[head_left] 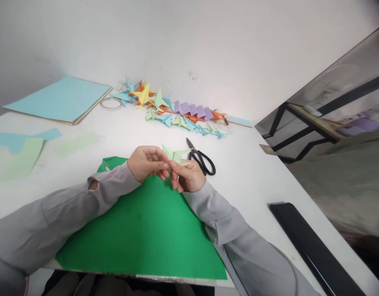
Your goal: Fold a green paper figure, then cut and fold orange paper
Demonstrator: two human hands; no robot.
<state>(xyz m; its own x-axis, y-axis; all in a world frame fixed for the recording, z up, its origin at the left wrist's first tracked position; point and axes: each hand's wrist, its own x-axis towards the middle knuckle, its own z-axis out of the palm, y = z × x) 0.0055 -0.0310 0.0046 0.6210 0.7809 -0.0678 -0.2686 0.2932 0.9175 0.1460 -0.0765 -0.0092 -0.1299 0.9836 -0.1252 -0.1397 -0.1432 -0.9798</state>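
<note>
Between my two hands is a small light green origami figure with pointed ends, held over the far part of a green sheet. My left hand pinches its near left tip with thumb and index finger. My right hand grips the body from the right, thumb on top; its fingers partly hide the lower part of the paper. The thumbs meet or nearly meet. Black-handled scissors lie on the white table just beyond my right hand.
Along the wall lie several folded paper figures and a purple pleated strip. A stack of coloured paper and a tape roll sit back left. Paper scraps lie left; a long black object lies right, near the table edge.
</note>
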